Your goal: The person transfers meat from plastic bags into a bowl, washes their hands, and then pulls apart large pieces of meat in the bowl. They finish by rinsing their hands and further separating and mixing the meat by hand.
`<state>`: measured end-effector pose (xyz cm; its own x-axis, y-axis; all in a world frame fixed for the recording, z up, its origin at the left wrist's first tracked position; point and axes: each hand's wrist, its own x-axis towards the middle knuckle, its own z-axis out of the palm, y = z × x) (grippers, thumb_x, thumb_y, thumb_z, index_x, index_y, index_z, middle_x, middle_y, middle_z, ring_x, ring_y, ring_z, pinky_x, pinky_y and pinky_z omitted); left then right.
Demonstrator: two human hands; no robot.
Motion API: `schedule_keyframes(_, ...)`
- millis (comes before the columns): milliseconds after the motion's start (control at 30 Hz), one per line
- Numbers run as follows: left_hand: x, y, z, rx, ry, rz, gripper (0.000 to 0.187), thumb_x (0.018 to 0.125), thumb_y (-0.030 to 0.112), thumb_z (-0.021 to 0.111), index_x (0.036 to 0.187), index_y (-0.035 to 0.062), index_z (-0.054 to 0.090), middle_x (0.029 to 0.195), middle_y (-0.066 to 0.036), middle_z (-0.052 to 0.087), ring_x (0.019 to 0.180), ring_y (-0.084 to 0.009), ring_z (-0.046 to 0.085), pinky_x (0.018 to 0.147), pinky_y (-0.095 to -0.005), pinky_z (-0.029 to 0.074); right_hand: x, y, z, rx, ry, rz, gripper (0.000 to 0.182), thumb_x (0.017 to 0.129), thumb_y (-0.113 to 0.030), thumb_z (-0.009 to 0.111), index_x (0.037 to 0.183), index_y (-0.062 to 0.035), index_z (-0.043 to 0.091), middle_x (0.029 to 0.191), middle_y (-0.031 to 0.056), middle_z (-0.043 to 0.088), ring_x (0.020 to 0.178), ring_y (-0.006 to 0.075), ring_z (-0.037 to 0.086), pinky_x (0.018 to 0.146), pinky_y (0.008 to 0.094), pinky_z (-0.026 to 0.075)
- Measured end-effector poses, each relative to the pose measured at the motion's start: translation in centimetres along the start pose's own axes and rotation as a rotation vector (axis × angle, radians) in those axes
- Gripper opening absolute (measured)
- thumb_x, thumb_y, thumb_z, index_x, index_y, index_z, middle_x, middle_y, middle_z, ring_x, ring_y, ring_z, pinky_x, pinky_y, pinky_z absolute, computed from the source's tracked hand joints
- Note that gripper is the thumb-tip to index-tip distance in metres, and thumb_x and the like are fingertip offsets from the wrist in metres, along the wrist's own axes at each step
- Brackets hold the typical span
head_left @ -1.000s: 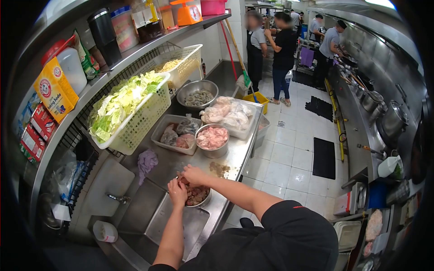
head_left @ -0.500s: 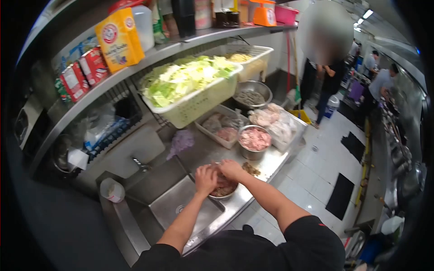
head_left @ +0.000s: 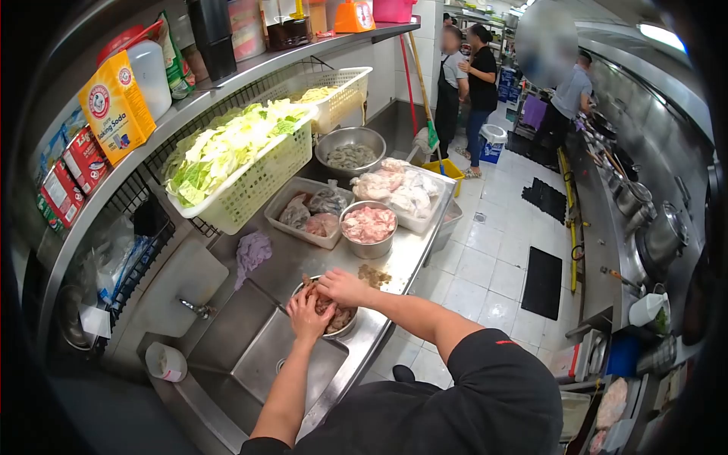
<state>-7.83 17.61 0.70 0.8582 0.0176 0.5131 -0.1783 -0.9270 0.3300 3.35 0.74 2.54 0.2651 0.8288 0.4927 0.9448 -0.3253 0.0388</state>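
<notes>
A round metal bowl (head_left: pixel 346 329) of brownish-pink meat pieces stands on the counter at the sink's edge. My left hand (head_left: pixel 307 315) lies over the meat on the bowl's left side, fingers bent and slightly apart. Across the bowl's far side reaches my right hand (head_left: pixel 339 288), its fingers curled down into the meat and partly hidden. Just beyond is a metal pot of pink meat (head_left: pixel 368 225), with brown residue (head_left: pixel 374 276) on the counter near it. Behind sit a white tub with bagged meat (head_left: pixel 312 212) and a tray of pale poultry (head_left: pixel 402 193).
The sink (head_left: pixel 284 353) lies left of the bowl. Above hangs a basket of chopped cabbage (head_left: pixel 243 159) below a shelf (head_left: pixel 265 67). A bowl of shrimp (head_left: pixel 350 154) stands farther back. Several people are in the aisle, including a person in black (head_left: pixel 481 83).
The view has turned to the right, so the counter and bowl appear farther left. Both hands remain at the meat bowl, with the fingers slightly shifted.
</notes>
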Motion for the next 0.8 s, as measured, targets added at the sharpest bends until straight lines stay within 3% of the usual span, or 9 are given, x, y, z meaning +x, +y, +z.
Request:
schedule_keyframes(100,-0.1,-0.4,0.6,-0.014,-0.011,-0.018,0.063,0.079,0.05,0.081,0.127,0.0115,0.071,0.141,-0.003,0.059,0.126,-0.0349,0.051,0.11,-0.0536,0.037,-0.7,-0.1,0.4,-0.021,0.066,-0.022,0.027,0.079,-0.023,0.07,0.102,-0.0103,0.062,0.1,0.005,0.06,0.097,0.0246,0.059,0.085,0.0371,0.045)
schedule_keyframes(267,0.1,-0.5,-0.1,0.054,-0.014,0.052,0.046,0.08,0.044,0.081,0.106,0.0066,0.075,0.145,-0.004,0.058,0.136,-0.0329,0.048,0.11,-0.0532,0.035,-1.3,-0.2,0.5,-0.02,0.147,-0.015,0.025,0.079,-0.023,0.069,0.098,-0.0103,0.06,0.096,0.0054,0.057,0.093,0.0261,0.057,0.082,0.0386,0.046)
schedule_keyframes(367,0.3,-1.1,0.3,0.015,-0.014,0.117,0.041,0.081,0.041,0.081,0.102,0.0062,0.075,0.145,-0.004,0.06,0.139,-0.0309,0.047,0.11,-0.0531,0.034,-1.5,-0.3,0.2,-0.001,0.18,-0.011,0.025,0.077,-0.022,0.07,0.096,-0.0096,0.06,0.096,0.0059,0.057,0.092,0.0272,0.056,0.08,0.0393,0.047)
schedule_keyframes(400,0.3,-1.4,0.5,0.032,-0.07,0.104,0.045,0.081,0.04,0.079,0.111,0.0066,0.074,0.141,-0.005,0.064,0.139,-0.028,0.049,0.111,-0.052,0.033,-1.5,-0.2,0.2,-0.002,0.181,-0.01,0.025,0.077,-0.022,0.07,0.096,-0.0096,0.06,0.096,0.0059,0.057,0.092,0.0272,0.056,0.08,0.0393,0.047)
schedule_keyframes(600,0.8,-1.7,0.9,-0.019,-0.105,0.067,0.059,0.083,0.041,0.075,0.132,0.0088,0.067,0.133,-0.008,0.069,0.136,-0.028,0.053,0.11,-0.0499,0.035,-1.3,0.1,0.4,0.17,0.171,0.064,0.021,0.078,-0.014,0.07,0.094,-0.008,0.058,0.095,0.0099,0.057,0.09,0.0322,0.059,0.077,0.0444,0.052)
schedule_keyframes(700,0.8,-2.2,1.4,0.016,-0.134,0.044,0.056,0.083,0.042,0.075,0.129,0.0103,0.069,0.14,-0.004,0.066,0.136,-0.0269,0.053,0.109,-0.0482,0.037,0.4,1.8,-0.3,0.232,0.148,0.207,0.021,0.079,-0.014,0.071,0.094,-0.0064,0.058,0.096,0.012,0.057,0.093,0.0345,0.061,0.077,0.0451,0.053)
schedule_keyframes(733,1.0,-2.1,0.9,0.002,-0.18,0.0,0.059,0.084,0.045,0.074,0.131,0.0109,0.068,0.141,-0.004,0.066,0.136,-0.0276,0.053,0.109,-0.0485,0.037,1.5,2.0,-2.9,0.315,-0.005,0.276,0.02,0.081,-0.012,0.07,0.098,-0.0053,0.061,0.099,0.0143,0.06,0.097,0.0371,0.063,0.079,0.0455,0.054)
schedule_keyframes(800,1.3,-1.7,0.8,-0.05,-0.2,0.005,0.057,0.087,0.046,0.072,0.132,0.0117,0.068,0.142,-0.004,0.064,0.137,-0.0283,0.051,0.11,-0.0491,0.036,1.6,3.4,-4.0,0.366,-0.019,0.229,0.021,0.081,-0.011,0.069,0.1,-0.0051,0.063,0.101,0.0152,0.061,0.098,0.0376,0.064,0.081,0.046,0.054)
